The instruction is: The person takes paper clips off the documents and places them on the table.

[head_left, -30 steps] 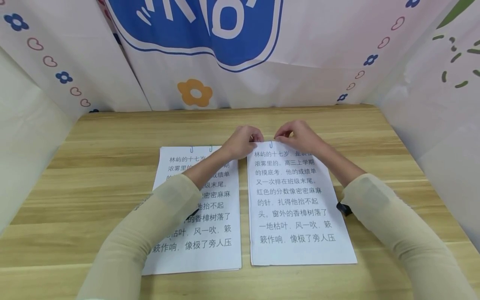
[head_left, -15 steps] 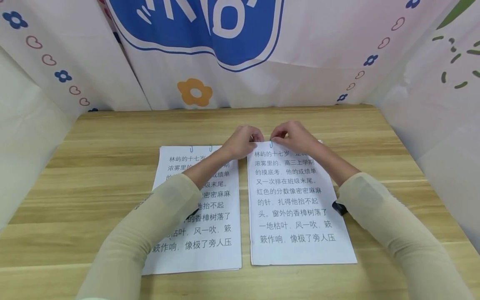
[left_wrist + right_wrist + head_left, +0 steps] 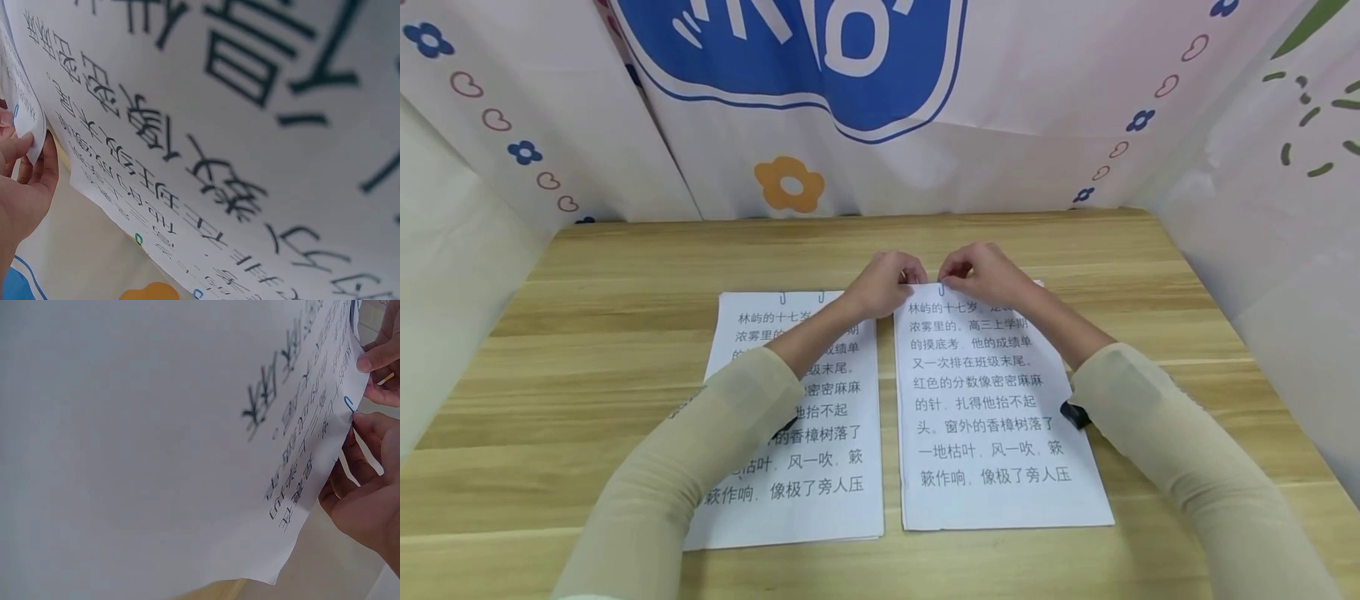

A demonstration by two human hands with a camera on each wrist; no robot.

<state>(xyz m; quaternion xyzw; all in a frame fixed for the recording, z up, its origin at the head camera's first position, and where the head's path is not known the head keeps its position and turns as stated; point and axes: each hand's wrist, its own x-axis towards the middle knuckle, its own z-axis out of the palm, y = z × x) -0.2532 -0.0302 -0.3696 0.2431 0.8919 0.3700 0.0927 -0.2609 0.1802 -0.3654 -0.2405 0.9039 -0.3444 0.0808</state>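
Two stacks of printed paper lie side by side on the wooden table. My left hand [image 3: 883,285] pinches the top left corner of the right-hand paper stack [image 3: 1000,508]; in the left wrist view the thumb of the left hand [image 3: 28,194] lies on the sheet with fingers behind it. A blue paper clip [image 3: 942,289] sits on this stack's top edge. My right hand [image 3: 988,273] pinches the clip's outer end, thumb and index together, as the right wrist view shows at the clip [image 3: 349,402]. Part of the clip is covered by the fingertips.
The left-hand paper stack [image 3: 805,521] has a blue clip [image 3: 782,298] and a greenish clip [image 3: 822,297] along its top edge. My left forearm crosses over it. A printed cloth [image 3: 1015,167] hangs behind the wooden table [image 3: 587,350], with white sheeting at both sides.
My right hand has moved left along the stack's top edge to the paper clip, its forearm following. The left hand and both stacks have stayed in place.
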